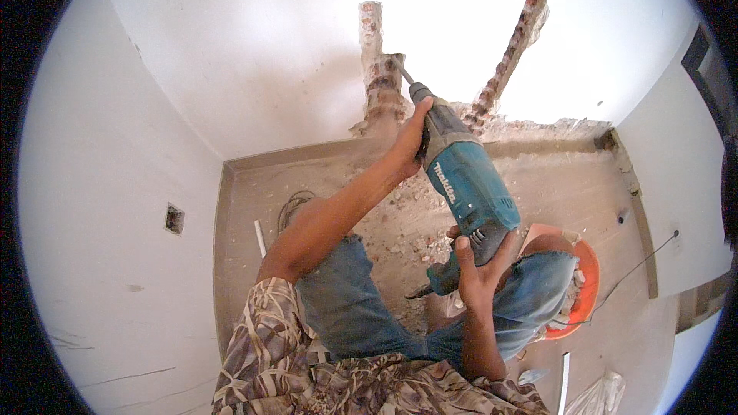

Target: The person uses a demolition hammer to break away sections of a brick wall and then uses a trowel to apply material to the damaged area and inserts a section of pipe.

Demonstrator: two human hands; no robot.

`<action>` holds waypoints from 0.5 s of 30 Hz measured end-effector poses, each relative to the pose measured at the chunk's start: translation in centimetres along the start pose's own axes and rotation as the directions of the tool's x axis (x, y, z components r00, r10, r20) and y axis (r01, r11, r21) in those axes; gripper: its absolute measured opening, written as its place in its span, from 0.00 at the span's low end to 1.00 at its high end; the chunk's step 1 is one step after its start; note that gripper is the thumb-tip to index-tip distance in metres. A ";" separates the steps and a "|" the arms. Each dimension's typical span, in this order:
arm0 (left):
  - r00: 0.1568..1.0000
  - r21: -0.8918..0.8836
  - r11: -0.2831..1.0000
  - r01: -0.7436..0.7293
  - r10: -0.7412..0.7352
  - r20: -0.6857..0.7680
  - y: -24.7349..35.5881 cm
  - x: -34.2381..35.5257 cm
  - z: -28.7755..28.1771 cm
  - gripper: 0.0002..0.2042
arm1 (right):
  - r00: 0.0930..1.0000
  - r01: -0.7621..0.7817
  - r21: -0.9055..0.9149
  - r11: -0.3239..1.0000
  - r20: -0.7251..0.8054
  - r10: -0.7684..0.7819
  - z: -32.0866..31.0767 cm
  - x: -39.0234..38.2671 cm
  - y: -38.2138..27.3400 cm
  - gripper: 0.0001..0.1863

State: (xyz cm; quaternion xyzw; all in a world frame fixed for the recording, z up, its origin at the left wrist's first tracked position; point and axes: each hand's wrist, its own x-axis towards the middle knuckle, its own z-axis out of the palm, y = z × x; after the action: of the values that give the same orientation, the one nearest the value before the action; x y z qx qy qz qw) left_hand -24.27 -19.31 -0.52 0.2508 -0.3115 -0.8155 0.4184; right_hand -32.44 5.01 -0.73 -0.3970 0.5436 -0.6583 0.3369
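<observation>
A teal and black rotary hammer (469, 177) slants across the middle, held in both my hands. Its chisel bit (403, 69) points up and left, the tip at the edge of a chipped channel (383, 81) where brick shows in the white wall. My left hand (413, 138) grips the tool's front part just behind the chuck; some of its fingers are hidden beneath. At the rear end, my right hand (480, 273) is closed around the handle, its thumb showing on the near side.
A second brick channel (515, 38) runs diagonally up the wall. Rubble (411, 223) litters the floor between my legs. An orange tub (588, 284) of debris stands beside my right knee, near a dark cable (638, 270). A white pipe (565, 384) and plastic bag (603, 393) lie lower right.
</observation>
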 end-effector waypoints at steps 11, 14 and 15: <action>1.000 -0.019 0.999 -0.028 0.028 0.014 0.1 1.1 -2.7 0.31 | 0.998 0.057 -0.258 0.964 -0.018 -0.064 0.9 0.7 0.9 0.51; 0.997 -0.034 0.998 -0.054 0.056 0.044 1.1 1.7 -2.8 0.31 | 0.998 0.053 -0.255 0.966 -0.015 -0.059 1.2 0.7 0.2 0.51; 0.996 -0.041 0.997 -0.067 0.069 0.053 1.0 1.6 -2.8 0.30 | 0.998 0.058 -0.267 0.962 -0.013 -0.063 1.4 0.7 -0.3 0.51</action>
State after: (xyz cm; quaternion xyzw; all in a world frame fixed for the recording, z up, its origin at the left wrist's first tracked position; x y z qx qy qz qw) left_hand -22.66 -21.98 -1.95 0.2097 -0.3150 -0.8132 0.4423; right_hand -31.54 3.84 -0.23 -0.4482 0.6183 -0.5934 0.2544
